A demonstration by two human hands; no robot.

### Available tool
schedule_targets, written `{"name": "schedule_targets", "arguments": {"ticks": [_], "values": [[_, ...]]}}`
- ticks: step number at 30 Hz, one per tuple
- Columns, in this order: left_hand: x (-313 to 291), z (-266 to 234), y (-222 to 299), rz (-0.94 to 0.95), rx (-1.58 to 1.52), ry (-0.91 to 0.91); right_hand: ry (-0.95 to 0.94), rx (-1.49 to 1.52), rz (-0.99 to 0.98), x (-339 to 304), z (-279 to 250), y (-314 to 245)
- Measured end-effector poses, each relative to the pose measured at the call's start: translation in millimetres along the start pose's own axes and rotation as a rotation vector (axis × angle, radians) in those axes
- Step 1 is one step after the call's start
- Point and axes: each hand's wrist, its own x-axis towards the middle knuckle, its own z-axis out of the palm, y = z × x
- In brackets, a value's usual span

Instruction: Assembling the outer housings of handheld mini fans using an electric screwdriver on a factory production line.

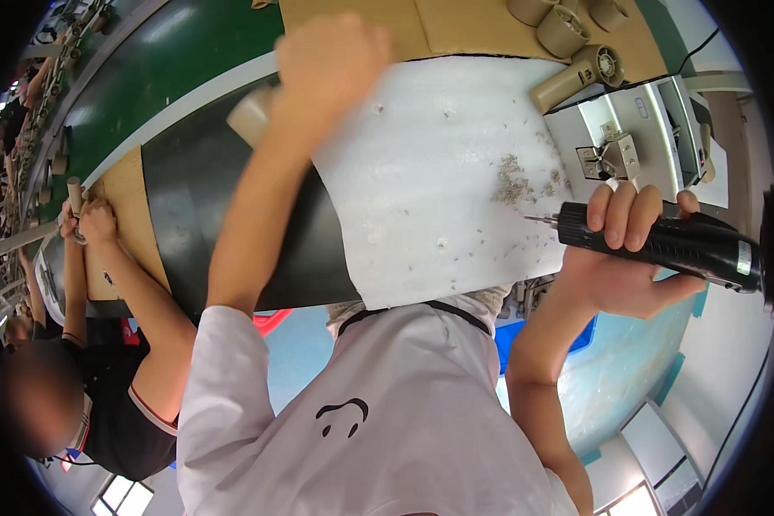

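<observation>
In my right hand point(632, 249) is a black electric screwdriver point(688, 249), its thin bit pointing left over a white foam sheet point(413, 172). Many tiny metal screws point(514, 179) lie scattered on that sheet, thickest toward its right side. My left hand point(334, 64) reaches across the sheet's far left corner, smeared by motion, so its fingers and anything in them cannot be made out. A beige tube-shaped part point(251, 116) shows beside my left wrist, half hidden by the forearm.
Beige tube-shaped housings point(576, 79), one with a fan-like end, rest on cardboard point(473, 26) at the far right. A pale machine with a metal bracket point(609, 156) stands right of the sheet. At left, a co-worker's hands point(95, 222) hold a beige part near a green conveyor belt point(181, 64).
</observation>
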Motion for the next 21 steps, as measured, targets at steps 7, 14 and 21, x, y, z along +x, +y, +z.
{"name": "schedule_targets", "arguments": {"ticks": [7, 14, 21], "values": [[114.4, 7.7, -7.4, 0.189, -0.111, 0.395, 0.136, -0.135, -0.044, 10.6, -8.2, -15.9], [232.2, -15.2, 47.9, 0.059, -0.584, -0.092, 0.083, -0.211, -0.031, -2.9, -6.7, -41.0], [321.5, 86.2, 4.7, 0.013, -0.088, -0.213, 0.24, -0.254, 0.028, -25.3, -35.0, -46.4]]}}
